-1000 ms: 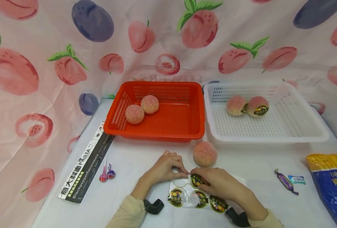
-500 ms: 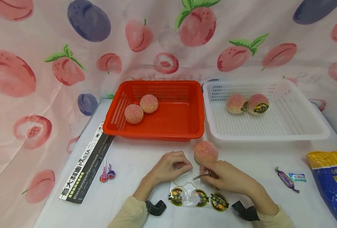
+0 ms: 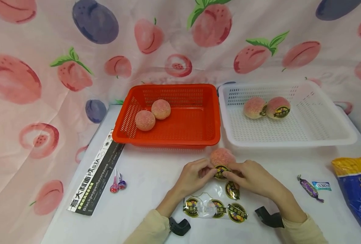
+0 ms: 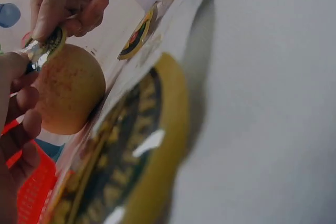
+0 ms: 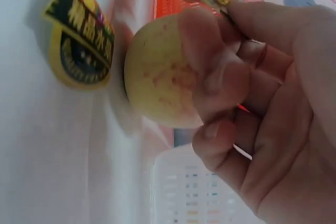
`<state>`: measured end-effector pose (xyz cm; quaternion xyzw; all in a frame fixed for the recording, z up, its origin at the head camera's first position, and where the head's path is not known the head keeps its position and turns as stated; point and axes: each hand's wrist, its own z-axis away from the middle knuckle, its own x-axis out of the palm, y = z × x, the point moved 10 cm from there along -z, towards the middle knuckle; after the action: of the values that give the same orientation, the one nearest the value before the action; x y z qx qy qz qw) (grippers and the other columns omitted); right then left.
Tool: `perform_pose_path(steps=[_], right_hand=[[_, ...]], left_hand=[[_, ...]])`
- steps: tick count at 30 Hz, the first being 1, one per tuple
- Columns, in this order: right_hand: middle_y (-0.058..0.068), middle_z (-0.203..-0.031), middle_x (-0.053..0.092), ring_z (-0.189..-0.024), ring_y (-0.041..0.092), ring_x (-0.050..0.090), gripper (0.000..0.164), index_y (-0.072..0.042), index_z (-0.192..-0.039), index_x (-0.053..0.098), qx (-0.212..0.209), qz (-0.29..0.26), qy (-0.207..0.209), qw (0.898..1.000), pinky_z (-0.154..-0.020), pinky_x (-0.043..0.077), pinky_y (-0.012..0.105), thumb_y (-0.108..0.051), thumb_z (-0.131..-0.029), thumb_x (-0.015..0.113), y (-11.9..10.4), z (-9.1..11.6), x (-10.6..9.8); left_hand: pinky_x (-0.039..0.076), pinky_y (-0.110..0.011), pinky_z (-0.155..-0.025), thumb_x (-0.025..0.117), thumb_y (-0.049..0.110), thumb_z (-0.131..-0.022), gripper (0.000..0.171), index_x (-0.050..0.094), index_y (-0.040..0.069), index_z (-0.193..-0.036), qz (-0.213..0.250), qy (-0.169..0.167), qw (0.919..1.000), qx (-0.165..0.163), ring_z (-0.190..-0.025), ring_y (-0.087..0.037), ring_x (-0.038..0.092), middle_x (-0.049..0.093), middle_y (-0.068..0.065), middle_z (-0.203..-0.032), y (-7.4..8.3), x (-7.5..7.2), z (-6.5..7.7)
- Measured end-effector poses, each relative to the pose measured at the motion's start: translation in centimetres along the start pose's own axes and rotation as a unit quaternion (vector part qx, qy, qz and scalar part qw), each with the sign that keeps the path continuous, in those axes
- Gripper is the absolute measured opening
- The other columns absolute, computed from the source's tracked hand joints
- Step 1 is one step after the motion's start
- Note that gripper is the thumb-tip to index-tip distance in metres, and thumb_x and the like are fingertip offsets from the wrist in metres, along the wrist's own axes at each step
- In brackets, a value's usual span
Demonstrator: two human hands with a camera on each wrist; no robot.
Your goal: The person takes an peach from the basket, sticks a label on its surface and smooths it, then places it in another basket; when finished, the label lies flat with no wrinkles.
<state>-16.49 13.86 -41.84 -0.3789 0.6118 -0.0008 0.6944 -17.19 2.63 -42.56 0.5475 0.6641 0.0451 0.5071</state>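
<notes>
A loose fruit sticker (image 3: 221,174), black and gold, is stretched between both hands at the near side of a peach (image 3: 222,156). My left hand (image 3: 196,175) pinches its left edge, and the thumb and fingers of my right hand (image 3: 255,177) pinch the right edge. In the left wrist view the sticker (image 4: 54,43) stands close to the peach (image 4: 73,90); whether they touch is unclear. Below the hands lies a clear sticker sheet (image 3: 209,193) with several stickers on it, one partly lifted near the right hand.
A red basket (image 3: 180,140) holding two plain peaches stands behind, left of a white basket (image 3: 290,140) with two stickered peaches. A pasta box (image 3: 96,176) and two lollipops (image 3: 117,184) lie left. Wrapped candies (image 3: 309,188) and a blue-yellow bag (image 3: 357,189) are right.
The right hand has peeled a sticker off the sheet and carried it up to the peach. My left hand has moved right and up and now grips the sticker's other edge.
</notes>
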Motion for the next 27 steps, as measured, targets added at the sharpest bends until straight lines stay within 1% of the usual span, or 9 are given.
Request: perform_pose_path(steps=[7, 10, 12, 14, 16, 18, 20, 23, 27], right_hand=[[-0.022, -0.041, 0.035, -0.04, -0.003, 0.036, 0.031, -0.029, -0.058, 0.057, 0.045, 0.023, 0.022, 0.998, -0.041, 0.026, 0.016, -0.046, -0.084, 0.053, 1.6, 0.0, -0.4], [-0.02, -0.041, 0.036, -0.041, -0.001, 0.037, 0.037, -0.029, -0.054, 0.055, 0.078, 0.028, 0.022, 0.996, -0.042, 0.027, 0.018, -0.052, -0.083, 0.051, 2.3, 0.0, -0.3], [-0.018, -0.042, 0.04, -0.043, 0.001, 0.039, 0.039, -0.027, -0.056, 0.055, 0.115, 0.031, 0.013, 0.993, -0.043, 0.027, 0.02, -0.057, -0.081, 0.049, 3.1, 0.1, -0.2], [-0.014, -0.047, 0.046, -0.046, 0.004, 0.042, 0.042, -0.024, -0.066, 0.057, 0.153, 0.033, 0.001, 0.988, -0.044, 0.029, 0.022, -0.063, -0.078, 0.047, 4.0, 0.2, -0.2], [-0.01, -0.056, 0.052, -0.051, 0.007, 0.045, 0.047, -0.021, -0.087, 0.058, 0.178, 0.027, -0.011, 0.984, -0.046, 0.032, 0.023, -0.066, -0.076, 0.047, 4.7, 0.2, -0.1], [-0.007, -0.069, 0.056, -0.058, 0.008, 0.048, 0.058, -0.02, -0.111, 0.05, 0.178, 0.006, -0.019, 0.984, -0.051, 0.037, 0.025, -0.065, -0.075, 0.048, 5.0, 0.2, 0.1], [-0.005, -0.08, 0.057, -0.065, 0.008, 0.05, 0.068, -0.021, -0.129, 0.037, 0.155, -0.018, -0.02, 0.988, -0.057, 0.04, 0.025, -0.062, -0.076, 0.051, 4.9, 0.0, 0.2], [-0.005, -0.09, 0.057, -0.073, 0.007, 0.053, 0.071, -0.024, -0.136, 0.028, 0.118, -0.068, -0.021, 0.991, -0.064, 0.044, 0.024, -0.054, -0.078, 0.055, 4.4, -0.3, 0.5], [-0.009, -0.087, 0.061, -0.075, 0.005, 0.057, 0.063, -0.026, -0.129, 0.036, 0.114, -0.115, -0.028, 0.986, -0.067, 0.046, 0.021, -0.052, -0.077, 0.059, 4.3, -0.2, 1.2]], left_hand=[[0.03, -0.004, -0.053, 0.057, 0.031, -0.084, 0.012, 0.058, 0.024, -0.075, -0.072, 0.037, 0.9967, 0.001, -0.056, 0.004, 0.041, 0.047, 0.014, -0.065, -0.1, -0.2, -0.8], [0.031, -0.004, -0.052, 0.057, 0.034, -0.084, 0.014, 0.056, 0.024, -0.073, -0.077, 0.05, 0.9956, -0.023, -0.056, 0.005, 0.042, 0.048, 0.014, -0.064, -0.8, -0.4, -0.8], [0.032, -0.004, -0.051, 0.058, 0.037, -0.083, 0.017, 0.054, 0.023, -0.074, -0.071, 0.056, 0.9949, -0.044, -0.056, 0.005, 0.042, 0.049, 0.014, -0.062, -1.4, -0.5, -0.7], [0.033, -0.006, -0.05, 0.058, 0.042, -0.081, 0.021, 0.054, 0.021, -0.08, -0.064, 0.059, 0.994, -0.066, -0.055, 0.005, 0.043, 0.05, 0.013, -0.063, -2.0, -0.5, -0.7], [0.033, -0.007, -0.048, 0.058, 0.046, -0.08, 0.029, 0.054, 0.02, -0.092, -0.057, 0.054, 0.9934, -0.084, -0.054, 0.003, 0.044, 0.052, 0.011, -0.066, -2.5, -0.3, -0.6], [0.034, -0.01, -0.048, 0.058, 0.05, -0.078, 0.043, 0.052, 0.02, -0.108, -0.051, 0.047, 0.993, -0.095, -0.054, 0.002, 0.045, 0.054, 0.009, -0.072, -2.8, -0.1, -0.7], [0.035, -0.012, -0.049, 0.058, 0.053, -0.076, 0.055, 0.047, 0.021, -0.12, -0.052, 0.036, 0.9926, -0.104, -0.059, -0.001, 0.046, 0.055, 0.007, -0.081, -3.0, 0.1, -0.6], [0.037, -0.014, -0.055, 0.058, 0.057, -0.074, 0.064, 0.043, 0.024, -0.127, -0.045, 0.018, 0.9926, -0.111, -0.07, -0.005, 0.047, 0.051, 0.005, -0.096, -3.3, 0.5, -0.4], [0.043, -0.02, -0.073, 0.059, 0.058, -0.073, 0.069, 0.038, 0.028, -0.131, -0.02, -0.008, 0.9937, -0.11, -0.09, -0.006, 0.046, 0.045, 0.007, -0.111, -3.6, 1.0, 0.2]])
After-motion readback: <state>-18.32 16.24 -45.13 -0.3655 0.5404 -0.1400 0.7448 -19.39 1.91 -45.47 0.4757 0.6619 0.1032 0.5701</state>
